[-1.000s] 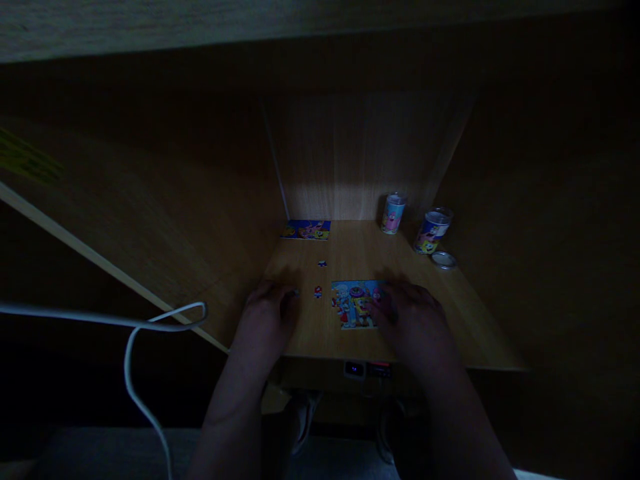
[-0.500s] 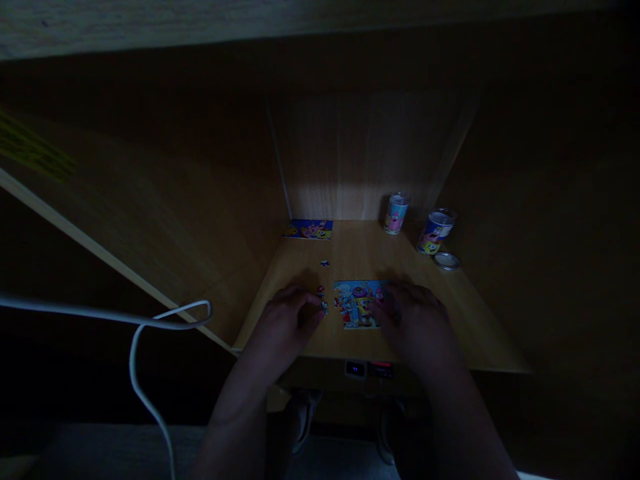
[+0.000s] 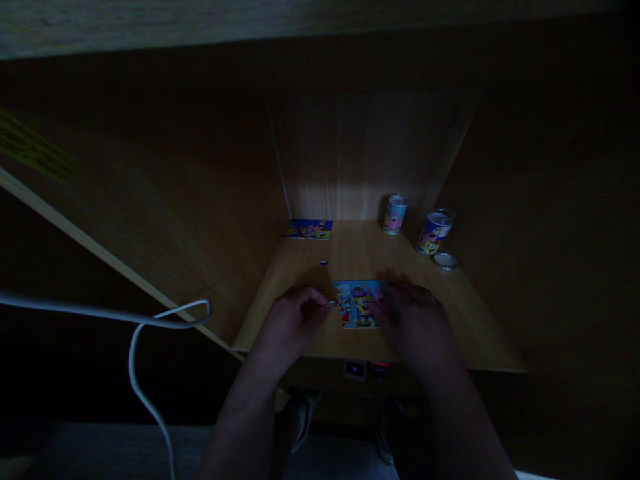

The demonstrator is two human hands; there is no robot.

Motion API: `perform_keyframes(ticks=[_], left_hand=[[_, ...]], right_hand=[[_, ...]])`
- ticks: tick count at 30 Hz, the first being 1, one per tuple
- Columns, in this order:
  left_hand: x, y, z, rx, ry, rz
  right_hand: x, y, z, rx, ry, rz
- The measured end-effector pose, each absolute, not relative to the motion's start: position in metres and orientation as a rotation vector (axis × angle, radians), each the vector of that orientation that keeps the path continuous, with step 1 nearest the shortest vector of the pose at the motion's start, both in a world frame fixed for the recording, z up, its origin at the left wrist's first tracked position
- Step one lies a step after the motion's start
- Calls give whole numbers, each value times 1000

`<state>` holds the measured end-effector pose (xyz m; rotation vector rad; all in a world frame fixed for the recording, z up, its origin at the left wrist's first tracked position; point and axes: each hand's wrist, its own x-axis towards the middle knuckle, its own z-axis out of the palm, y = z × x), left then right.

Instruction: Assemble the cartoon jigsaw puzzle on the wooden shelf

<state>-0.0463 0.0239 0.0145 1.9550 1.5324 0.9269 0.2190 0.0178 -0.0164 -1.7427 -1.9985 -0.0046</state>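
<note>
A small cartoon jigsaw puzzle (image 3: 357,303) lies partly assembled near the front of a wooden desk (image 3: 360,257). My left hand (image 3: 295,320) is closed in a pinch on a puzzle piece (image 3: 331,303) held at the puzzle's left edge. My right hand (image 3: 413,317) rests flat on the puzzle's right side, fingers on its pink corner. One loose piece (image 3: 324,263) lies farther back on the desk. The scene is very dark.
A printed picture card (image 3: 309,229) lies at the back left. Two small cartoon tins (image 3: 395,213) (image 3: 433,232) stand at the back right, with a round lid (image 3: 445,261) beside them. Wooden side panels wall in the desk. A white cable (image 3: 145,333) loops at left.
My left hand moved right from the bare desk to the puzzle's left edge, carrying a piece. The red loose piece beside the puzzle is hidden now. My right hand stayed on the puzzle.
</note>
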Motion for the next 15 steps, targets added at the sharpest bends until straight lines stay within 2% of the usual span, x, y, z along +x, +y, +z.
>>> perform_keyframes(ticks=[15], left_hand=[[-29,47,14,1865,1466,1048]], right_hand=[[217,16,-14,-1757,-1990,-6]])
